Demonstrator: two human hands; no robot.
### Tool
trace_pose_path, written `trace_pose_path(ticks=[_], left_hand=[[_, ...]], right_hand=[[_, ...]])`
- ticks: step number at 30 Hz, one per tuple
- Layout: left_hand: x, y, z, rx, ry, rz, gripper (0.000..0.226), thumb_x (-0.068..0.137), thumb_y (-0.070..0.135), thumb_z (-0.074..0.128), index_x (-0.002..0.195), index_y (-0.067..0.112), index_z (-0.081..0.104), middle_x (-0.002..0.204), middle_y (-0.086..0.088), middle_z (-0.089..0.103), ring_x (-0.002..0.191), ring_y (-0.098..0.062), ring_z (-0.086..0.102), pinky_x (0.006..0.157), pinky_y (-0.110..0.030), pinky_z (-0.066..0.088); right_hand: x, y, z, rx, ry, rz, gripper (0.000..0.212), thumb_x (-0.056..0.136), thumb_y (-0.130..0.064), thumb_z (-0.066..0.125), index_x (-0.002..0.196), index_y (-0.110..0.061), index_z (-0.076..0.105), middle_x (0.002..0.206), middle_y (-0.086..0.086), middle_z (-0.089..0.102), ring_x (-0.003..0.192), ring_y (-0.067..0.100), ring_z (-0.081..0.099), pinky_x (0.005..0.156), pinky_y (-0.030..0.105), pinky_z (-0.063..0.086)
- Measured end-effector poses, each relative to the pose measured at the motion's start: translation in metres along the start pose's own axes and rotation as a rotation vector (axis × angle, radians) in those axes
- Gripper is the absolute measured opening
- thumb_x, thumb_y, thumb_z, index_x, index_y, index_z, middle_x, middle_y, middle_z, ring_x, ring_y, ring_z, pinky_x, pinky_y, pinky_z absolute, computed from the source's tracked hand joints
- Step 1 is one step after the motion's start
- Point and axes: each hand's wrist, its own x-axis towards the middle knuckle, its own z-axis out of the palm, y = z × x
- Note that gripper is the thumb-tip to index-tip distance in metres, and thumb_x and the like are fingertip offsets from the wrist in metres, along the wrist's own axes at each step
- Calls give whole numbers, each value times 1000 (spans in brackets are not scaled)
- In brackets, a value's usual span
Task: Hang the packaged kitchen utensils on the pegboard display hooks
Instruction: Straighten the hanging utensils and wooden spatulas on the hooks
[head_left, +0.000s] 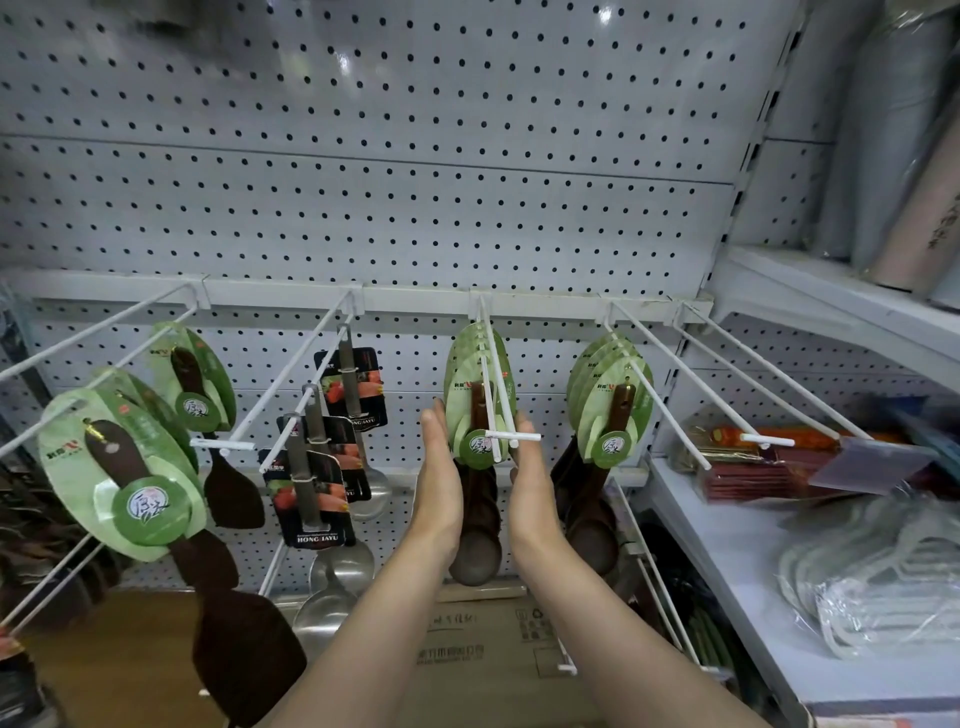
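Several dark wooden spoons on green oval cards (475, 410) hang in a stack on the centre white hook (497, 387) of the grey pegboard (415, 208). My left hand (439, 478) has its fingers straight against the left edge of the stack. My right hand (530, 483) is flat against the right edge, its fingertips by the hook's front crossbar. Neither hand grips anything. The spoon bowls (475, 558) hang down between my wrists.
More green-carded spoons (610, 410) hang on the hook to the right, dark spatulas (130, 467) on the left hooks, steel ladles (324, 457) on black cards between. Two bare hooks (727, 395) jut out right. A cardboard box (478, 649) sits below; a side shelf (727, 571) holds red packets and plastic-wrapped hangers.
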Motion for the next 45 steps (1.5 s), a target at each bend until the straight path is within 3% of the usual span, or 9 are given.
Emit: trace_pose_path(ticks=[7,16,20,24,28,33,38,42,45], left_hand=[[-2,4,1,-29,24,-25,57,102,61,11,153,42,29,134,24,49,119,7,46,103,-20,30],[-6,6,1,-22,42,-26,32,102,61,11,126,58,33,104,38,49,95,22,44,95,-17,33],[-14,11,0,24,38,-26,31,103,59,11,110,59,41,96,41,47,80,31,46,76,-3,34],[-23,16,0,26,28,-39,34,105,56,11,96,54,44,97,31,48,82,27,42,92,-12,32],[-38,24,-3,13,3,-28,31,106,52,13,113,49,43,98,29,45,72,30,42,78,-2,36],[-54,27,-19,-7,-29,-50,38,104,56,15,136,45,31,106,28,43,79,31,39,62,4,33],[-72,21,-46,35,-81,-3,79,90,70,18,158,32,23,160,18,28,141,5,28,101,-11,25],[-90,18,-75,57,-75,68,80,89,76,16,153,33,37,156,17,39,140,7,35,110,-14,27],[-103,18,-99,37,6,150,76,92,72,16,137,26,57,137,13,61,127,5,53,116,-30,36]], right_hand=[[1,-4,2,-11,5,12,57,103,-63,31,154,-37,40,159,-14,38,146,3,30,122,32,21],[-2,-7,1,-18,30,14,56,105,-57,31,156,-34,37,160,-12,36,148,7,29,121,31,21],[-6,-5,4,-26,34,-25,66,97,-64,34,155,-33,38,159,-12,39,146,3,31,122,31,22],[-13,-6,7,-23,30,-48,60,100,-60,34,153,-33,41,157,-13,42,144,2,34,120,31,24],[-23,-9,12,-46,63,-77,77,81,-74,41,149,-38,46,151,-18,47,141,0,37,123,40,26],[-40,-14,18,-31,102,-96,45,106,-46,39,150,-34,45,149,-19,45,138,0,37,117,32,28],[-59,-9,36,-37,110,-122,51,106,-50,38,154,-35,39,151,-24,38,140,-4,29,120,32,21],[-76,3,60,-48,55,-141,60,95,-69,40,148,-41,46,154,-22,42,142,-1,36,121,37,25],[-90,5,76,-73,10,-139,52,103,-58,36,151,-39,40,156,-24,36,142,-6,31,122,33,23]])
